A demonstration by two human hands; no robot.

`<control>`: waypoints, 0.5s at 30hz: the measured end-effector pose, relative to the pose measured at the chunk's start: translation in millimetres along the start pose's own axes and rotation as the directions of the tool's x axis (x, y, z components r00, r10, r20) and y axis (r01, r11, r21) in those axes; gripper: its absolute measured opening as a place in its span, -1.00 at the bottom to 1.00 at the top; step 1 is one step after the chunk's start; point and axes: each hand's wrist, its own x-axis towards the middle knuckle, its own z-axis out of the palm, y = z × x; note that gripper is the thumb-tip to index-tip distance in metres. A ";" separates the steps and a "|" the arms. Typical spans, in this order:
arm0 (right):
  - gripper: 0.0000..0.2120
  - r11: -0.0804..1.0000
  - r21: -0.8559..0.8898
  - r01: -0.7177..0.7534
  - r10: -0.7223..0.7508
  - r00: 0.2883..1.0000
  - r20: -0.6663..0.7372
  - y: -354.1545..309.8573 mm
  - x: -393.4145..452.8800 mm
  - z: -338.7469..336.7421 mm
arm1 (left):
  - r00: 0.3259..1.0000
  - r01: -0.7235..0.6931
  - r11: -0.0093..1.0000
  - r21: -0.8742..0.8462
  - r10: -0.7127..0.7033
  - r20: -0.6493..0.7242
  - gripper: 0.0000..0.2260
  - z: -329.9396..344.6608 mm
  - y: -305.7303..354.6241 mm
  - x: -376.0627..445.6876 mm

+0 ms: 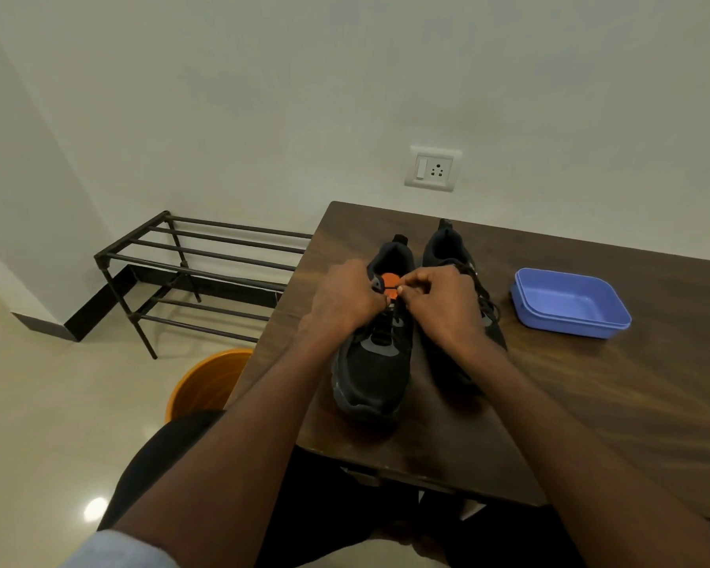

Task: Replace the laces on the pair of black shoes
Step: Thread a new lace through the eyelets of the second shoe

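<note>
Black lace (387, 317) is pinched by the left hand (347, 299) and right hand (443, 303), close together over the near shoe (372, 362) — a slip, and it could be pulled out of its holes.

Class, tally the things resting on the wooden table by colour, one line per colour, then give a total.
Black: 2, the left shoe and the right shoe
Blue: 1, the plastic box
Total: 3

I am looking from the head camera, down and forward, close over the dark brown wooden table (591, 403).
</note>
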 end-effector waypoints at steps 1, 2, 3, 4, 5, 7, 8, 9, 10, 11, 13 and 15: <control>-0.83 1.000 -0.017 0.020 -0.020 1.000 -0.002 0.3 -1.0 0.7 | 1.000 0.017 1.000 -0.009 -0.017 -0.009 -0.76 0.6 -0.7 0.2; -0.82 0.999 -0.033 0.041 -0.041 0.999 0.002 0.3 -1.1 1.0 | 0.999 0.034 0.999 -0.020 -0.034 -0.018 -0.74 0.5 -0.6 0.1; -0.82 0.997 -0.049 0.062 -0.062 0.998 0.006 0.1 -2.0 2.0 | 0.998 0.048 0.999 -0.023 -0.048 -0.028 -0.72 0.0 -0.6 -0.9; -0.82 0.994 -0.069 0.081 -0.081 0.997 0.008 -0.2 -2.2 2.9 | 0.998 0.054 0.998 -0.024 -0.055 -0.037 -0.70 -0.1 -0.8 -0.9; -0.81 0.991 -0.092 0.098 -0.097 0.995 0.013 -0.5 -2.2 3.9 | 0.997 0.057 0.998 -0.023 -0.058 -0.046 -0.70 0.4 -1.2 -0.9; -0.81 0.979 -0.166 0.115 -0.111 0.993 0.034 -1.3 -2.9 4.9 | 0.995 0.071 0.997 -0.027 -0.072 -0.063 -0.72 1.9 -2.0 -0.1; -0.80 0.972 -0.203 0.117 -0.109 0.993 0.046 -2.0 -3.5 5.1 | 0.994 0.079 0.996 -0.030 -0.081 -0.068 -0.73 2.5 -2.1 0.0; -0.79 0.969 -0.220 0.115 -0.106 0.993 0.053 -2.7 -4.0 5.0 | 0.993 0.087 0.996 -0.029 -0.089 -0.071 -0.74 3.0 -2.2 -0.6; -0.79 0.969 -0.221 0.112 -0.103 0.993 0.054 -2.5 -4.0 5.3 | 0.993 0.092 0.995 -0.033 -0.095 -0.073 -0.74 3.1 -2.2 -1.2; -0.79 0.971 -0.213 0.111 -0.102 0.993 0.051 -2.9 -4.4 4.9 | 0.992 0.095 0.995 -0.041 -0.098 -0.075 -0.74 2.8 -1.7 -2.1; -0.82 0.969 -0.220 0.109 -0.100 0.994 0.049 -3.4 -4.6 4.0 | 0.992 0.097 0.994 -0.059 -0.101 -0.071 -0.76 2.2 -0.7 -4.3; -0.89 0.955 -0.271 0.119 -0.108 0.993 0.055 -4.7 -3.5 3.8 | 0.992 0.099 0.993 -0.070 -0.104 -0.069 -0.79 2.1 -0.5 -6.1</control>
